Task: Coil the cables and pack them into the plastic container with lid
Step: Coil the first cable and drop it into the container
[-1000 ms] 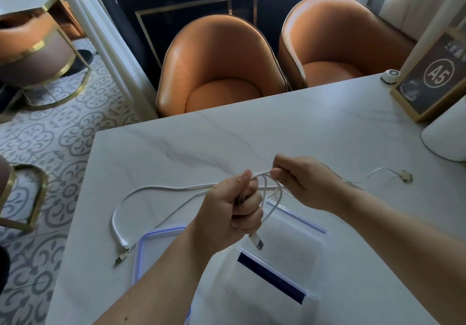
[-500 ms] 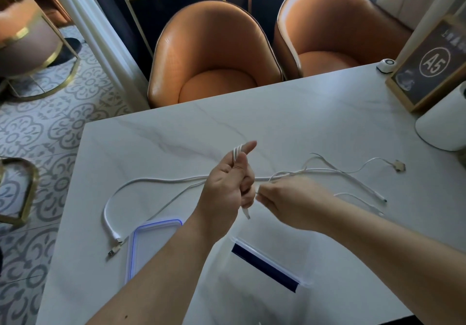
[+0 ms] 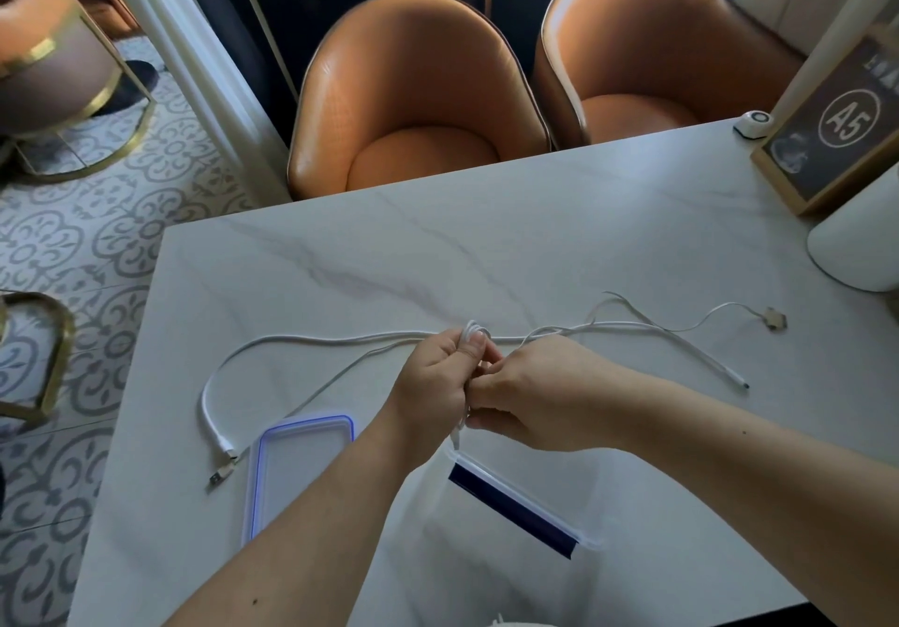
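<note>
My left hand (image 3: pixel 440 373) is closed around a small bundle of folded white cable (image 3: pixel 474 329) whose loops poke out above the thumb. My right hand (image 3: pixel 530 393) presses against it from the right and pinches the same cable. Loose white cables trail over the marble table (image 3: pixel 535 237): a thick one (image 3: pixel 214 412) curves left to a USB plug, and thin ones (image 3: pixel 691 339) run right to a small connector (image 3: pixel 774 320). The clear plastic container (image 3: pixel 525 514) stands under my wrists. Its blue-edged lid (image 3: pixel 296 471) lies flat to the left of it.
Two orange chairs (image 3: pixel 413 106) stand at the far edge of the table. A framed A5 sign (image 3: pixel 836 125), a small white round device (image 3: pixel 753 121) and a white rounded object (image 3: pixel 861 242) occupy the far right corner. Patterned floor lies left of the table.
My right hand has closed in on my left until the two touch. The cable bundle in my left hand has gained loops and now sits lower, nearer the table.
</note>
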